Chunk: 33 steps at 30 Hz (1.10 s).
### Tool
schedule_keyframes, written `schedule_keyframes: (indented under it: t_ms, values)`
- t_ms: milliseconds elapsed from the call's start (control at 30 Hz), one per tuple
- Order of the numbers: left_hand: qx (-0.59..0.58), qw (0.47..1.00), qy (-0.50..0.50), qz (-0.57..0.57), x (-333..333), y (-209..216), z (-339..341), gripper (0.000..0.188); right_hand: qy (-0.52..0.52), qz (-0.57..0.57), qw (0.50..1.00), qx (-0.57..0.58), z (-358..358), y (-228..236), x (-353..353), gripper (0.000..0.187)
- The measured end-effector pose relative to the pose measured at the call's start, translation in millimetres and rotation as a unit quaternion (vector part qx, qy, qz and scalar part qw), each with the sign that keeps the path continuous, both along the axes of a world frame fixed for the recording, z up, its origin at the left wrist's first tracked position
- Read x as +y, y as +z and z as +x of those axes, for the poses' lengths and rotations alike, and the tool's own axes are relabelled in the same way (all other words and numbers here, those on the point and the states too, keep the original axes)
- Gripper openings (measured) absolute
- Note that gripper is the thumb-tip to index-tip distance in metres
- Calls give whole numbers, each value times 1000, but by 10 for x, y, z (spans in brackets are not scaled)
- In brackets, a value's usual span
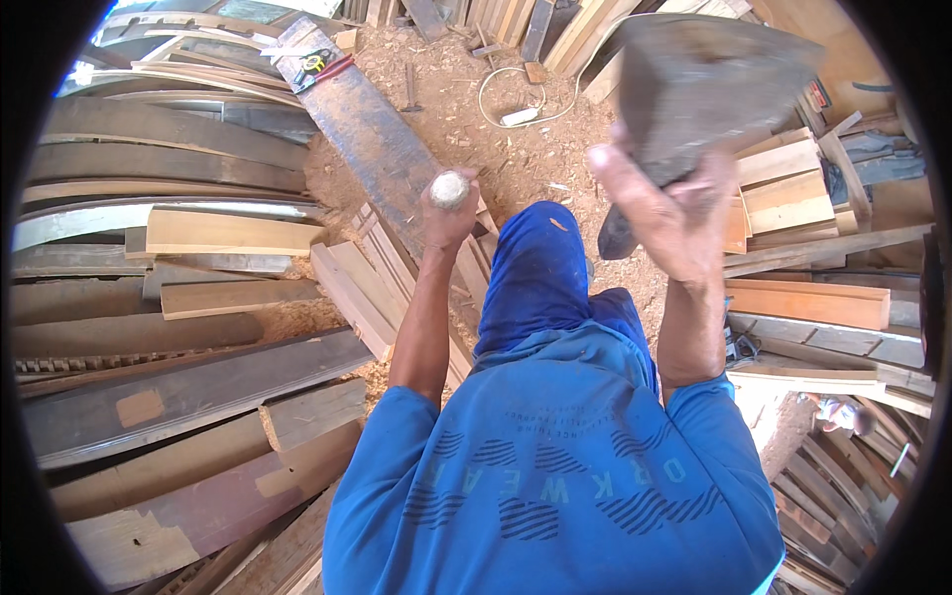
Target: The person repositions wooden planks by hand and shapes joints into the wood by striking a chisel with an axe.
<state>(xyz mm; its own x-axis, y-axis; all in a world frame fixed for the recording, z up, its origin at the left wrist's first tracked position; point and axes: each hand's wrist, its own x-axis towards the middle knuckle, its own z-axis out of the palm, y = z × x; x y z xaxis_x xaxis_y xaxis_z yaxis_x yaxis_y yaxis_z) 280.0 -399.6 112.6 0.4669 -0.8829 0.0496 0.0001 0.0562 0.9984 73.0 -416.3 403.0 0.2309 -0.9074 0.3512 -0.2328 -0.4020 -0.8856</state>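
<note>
My left hand (448,223) is closed around an upright chisel (450,188). Only the pale, round butt of its handle shows; the blade is hidden beneath. Below that hand lie a long dark plank (372,129) and several narrow wooden strips (372,253); whether the chisel touches them I cannot tell. To the right, my right hand (679,213) holds up a big wooden mallet (714,84) with a dark, blocky head, blurred at the edges. The thumb stands out to the left, and most of the mallet's handle is hidden by the hand.
At the plank's far end lie a yellow-and-black tape measure (315,64) and a red-handled tool (327,75). A hammer (410,89) and a white power strip (520,117) with its cord rest on the shavings-covered floor. Stacked boards (178,342) line the left; more timber (808,302) lies right.
</note>
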Motion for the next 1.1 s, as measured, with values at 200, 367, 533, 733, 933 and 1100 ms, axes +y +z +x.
schedule_keyframes:
  t_ms: [200,367,533,733,933,1100]
  values:
    - [-26,999,-29,-9,-38,88,-33,11,-23,-98,988,-116,-59,372,-136,10]
    - [-134,990,-39,-29,-87,268,-173,11,-70,-174,976,114,19,-422,-321,17]
    - [-69,997,-44,13,82,110,-156,16,140,81,869,468,168,-1045,-402,37]
    - [11,990,-49,-131,67,-68,-338,20,196,101,975,-33,25,-1299,157,38]
    - [19,990,-135,-44,-362,-20,-519,29,217,253,921,-200,-272,-1404,720,27]
    - [-512,788,-336,64,-519,199,-817,31,200,129,965,-113,-638,-1423,888,19]
